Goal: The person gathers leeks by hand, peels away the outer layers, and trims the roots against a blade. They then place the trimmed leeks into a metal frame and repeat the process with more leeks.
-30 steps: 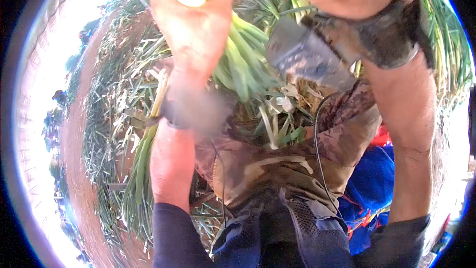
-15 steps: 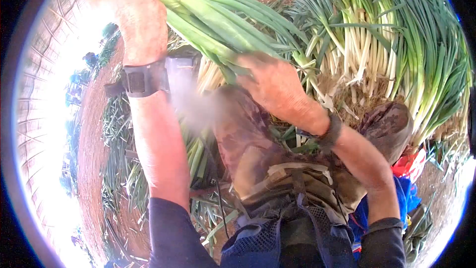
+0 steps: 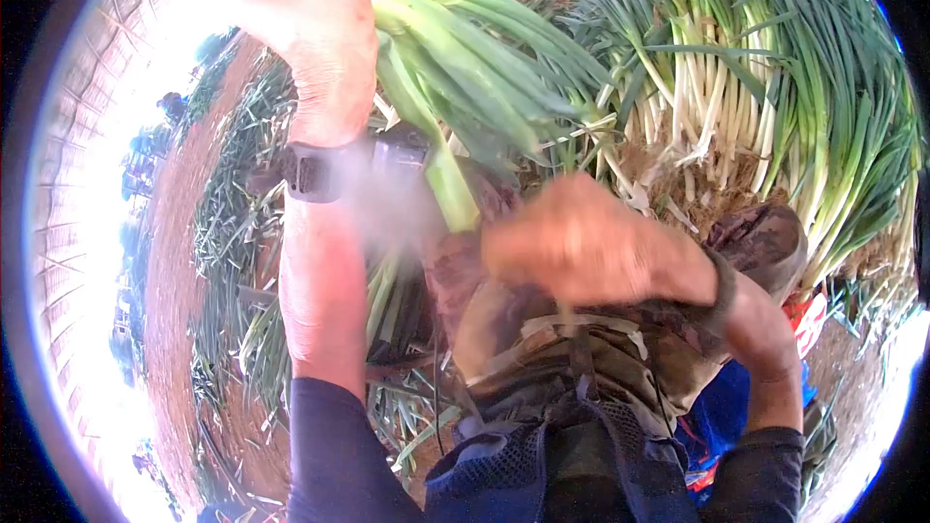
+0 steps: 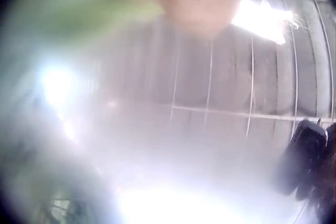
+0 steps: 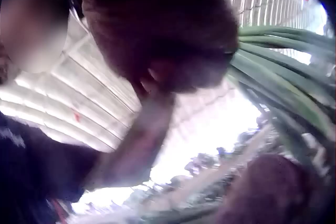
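Note:
In the head view, my left hand (image 3: 325, 34) grips a bunch of green onions (image 3: 470, 48) at upper left, its leaves fanning to the right. Past that hand, the white root ends (image 4: 265, 22) show overexposed in the left wrist view. Lower down, before my lap, is my right hand (image 3: 591, 242), blurred and with curled fingers. One broad leaf (image 3: 449, 189) runs from the bunch down to those fingers, which hold its lower end. The right wrist view has this hand (image 5: 163, 29) as a dark fist, with leaves (image 5: 283, 77) beside it.
A large heap of green onions (image 3: 814, 107) with roots lies at right. Loose leaves (image 3: 232, 261) litter the soil at left. A blue sack (image 3: 722, 412) is by my right hip, and my knees are spread below the hands.
The left hand first swung left with the bunch, then slightly back right. The right hand came down from upper right to the leaves, and has since pulled down toward my lap.

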Motion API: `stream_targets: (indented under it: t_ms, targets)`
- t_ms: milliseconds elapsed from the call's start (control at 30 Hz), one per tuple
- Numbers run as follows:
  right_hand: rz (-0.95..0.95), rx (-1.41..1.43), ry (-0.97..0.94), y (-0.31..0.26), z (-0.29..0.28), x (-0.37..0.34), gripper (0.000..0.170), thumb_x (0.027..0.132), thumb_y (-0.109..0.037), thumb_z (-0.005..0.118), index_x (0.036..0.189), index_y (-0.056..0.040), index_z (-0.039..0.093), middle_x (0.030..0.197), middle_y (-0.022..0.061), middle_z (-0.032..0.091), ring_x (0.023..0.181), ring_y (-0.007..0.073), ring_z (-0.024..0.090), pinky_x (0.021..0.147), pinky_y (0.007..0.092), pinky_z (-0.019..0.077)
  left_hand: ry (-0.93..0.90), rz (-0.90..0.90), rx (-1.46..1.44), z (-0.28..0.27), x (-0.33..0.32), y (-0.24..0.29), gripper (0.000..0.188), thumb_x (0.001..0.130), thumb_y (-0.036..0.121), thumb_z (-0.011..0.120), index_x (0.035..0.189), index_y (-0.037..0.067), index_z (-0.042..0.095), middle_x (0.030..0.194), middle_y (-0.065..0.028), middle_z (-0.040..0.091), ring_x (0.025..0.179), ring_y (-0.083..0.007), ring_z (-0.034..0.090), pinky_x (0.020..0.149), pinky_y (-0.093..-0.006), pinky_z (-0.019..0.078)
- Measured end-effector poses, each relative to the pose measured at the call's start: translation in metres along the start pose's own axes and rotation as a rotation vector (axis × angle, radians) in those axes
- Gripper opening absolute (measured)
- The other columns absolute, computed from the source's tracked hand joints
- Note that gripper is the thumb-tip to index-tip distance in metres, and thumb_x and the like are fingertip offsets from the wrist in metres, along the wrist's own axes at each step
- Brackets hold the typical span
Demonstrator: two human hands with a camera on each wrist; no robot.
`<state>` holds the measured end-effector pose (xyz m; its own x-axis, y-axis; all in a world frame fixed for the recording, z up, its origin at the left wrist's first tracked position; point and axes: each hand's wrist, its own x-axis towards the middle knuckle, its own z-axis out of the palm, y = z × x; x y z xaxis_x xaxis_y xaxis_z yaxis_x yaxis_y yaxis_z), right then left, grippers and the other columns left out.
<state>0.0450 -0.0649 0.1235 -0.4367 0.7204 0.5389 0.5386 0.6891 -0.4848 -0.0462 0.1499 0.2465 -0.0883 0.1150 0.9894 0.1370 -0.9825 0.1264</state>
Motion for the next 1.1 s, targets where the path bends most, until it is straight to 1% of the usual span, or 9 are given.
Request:
stream_targets:
  t_ms: [167,233,333,400,633,867,933,967,1100]
  targets:
    - [0.241,-0.108,-0.634,-0.02,-0.016,-0.018,0.032,0.082,-0.024,0.066,0.108,-0.0051,0.064,0.092,0.0137,0.07,0.079,0.0371,0.068,0.067,0.0458,0.0552,-0.009,0.046,0.073,-0.032,0.026,-0.019,0.034,0.08,-0.001,0.065,0.113,-0.005,0.057,0.091,-0.0083,0.064,0.076,-0.018,0.061,0.067,-0.0307,0.0514]
    - [0.001,-0.441,-0.094,0.065,-0.021,-0.076,0.042,0.087,-0.026,0.066,0.124,-0.0068,0.062,0.112,0.0173,0.067,0.095,0.03,0.068,0.076,0.039,0.0548,-0.015,0.063,0.126,-0.066,0.055,-0.032,0.03,0.08,0.002,0.07,0.108,-0.004,0.061,0.095,-0.0107,0.067,0.08,-0.0193,0.065,0.071,-0.0333,0.0541]
    - [0.259,-0.552,-0.121,0.102,-0.058,-0.06,0.058,0.091,-0.034,0.066,0.137,-0.0026,0.051,0.134,0.0205,0.056,0.104,0.0256,0.066,0.083,0.0378,0.0538,-0.001,0.056,0.181,-0.101,0.088,-0.028,0.022,0.081,0.005,0.074,0.1,-0.002,0.067,0.097,-0.0139,0.071,0.081,-0.0221,0.069,0.074,-0.0369,0.0573]
    - [0.827,0.304,-0.108,0.106,-0.076,-0.028,0.064,0.092,-0.034,0.066,0.143,-0.0025,0.044,0.142,0.0185,0.05,0.104,0.0222,0.066,0.084,0.0364,0.0546,-0.119,-0.18,0.432,-0.14,0.113,-0.021,0.025,0.082,0.011,0.075,0.1,-0.005,0.068,0.091,-0.0163,0.071,0.074,-0.0252,0.069,0.07,-0.038,0.0585]
    - [1.002,0.366,-0.041,0.216,-0.006,-0.009,0.066,0.085,-0.034,0.076,0.138,-0.0038,0.052,0.121,0.01,0.063,0.09,0.0134,0.066,0.071,0.0302,0.0546,-0.409,0.14,1.237,-0.212,0.163,-0.037,0.048,0.08,0.025,0.067,0.12,-0.001,0.063,0.095,-0.0217,0.07,0.082,-0.029,0.07,0.072,-0.0407,0.0559]
    - [0.972,0.416,-0.239,0.285,0.067,-0.027,0.055,0.088,-0.023,0.071,0.134,0.0022,0.055,0.105,0.0091,0.069,0.095,0.0188,0.065,0.079,0.0277,0.0534,-1.105,-0.05,1.191,-0.23,-0.006,-0.109,0.061,0.082,0.0,0.056,0.142,0.012,0.048,0.14,-0.0195,0.053,0.129,-0.0371,0.052,0.109,-0.0461,0.0404]
    - [0.959,0.52,-0.206,0.292,0.083,-0.041,0.054,0.088,-0.023,0.07,0.133,0.0044,0.055,0.108,0.0105,0.068,0.095,0.0188,0.065,0.081,0.0275,0.053,-1.112,-0.41,0.356,-0.285,-0.1,-0.193,0.056,0.081,0.002,0.061,0.136,0.006,0.051,0.131,-0.0199,0.059,0.118,-0.0361,0.059,0.106,-0.046,0.0436]
    - [0.94,0.623,-0.172,0.291,0.09,-0.049,0.054,0.088,-0.022,0.07,0.131,0.0066,0.055,0.111,0.012,0.068,0.096,0.0188,0.065,0.083,0.0274,0.0525,-1.49,-0.68,0.866,-0.193,-0.08,-0.101,0.053,0.082,0.002,0.057,0.134,0.003,0.048,0.123,-0.0201,0.06,0.111,-0.0367,0.061,0.099,-0.0473,0.0475]
    - [1.012,0.715,-0.113,0.294,0.114,-0.054,0.048,0.083,-0.024,0.07,0.121,0.0044,0.063,0.105,0.0119,0.068,0.096,0.0202,0.065,0.085,0.031,0.0515,-1.568,-0.797,0.866,-0.193,-0.231,-0.185,0.05,0.079,0.011,0.067,0.122,-0.004,0.046,0.113,-0.0242,0.059,0.093,-0.0374,0.066,0.078,-0.0454,0.0536]
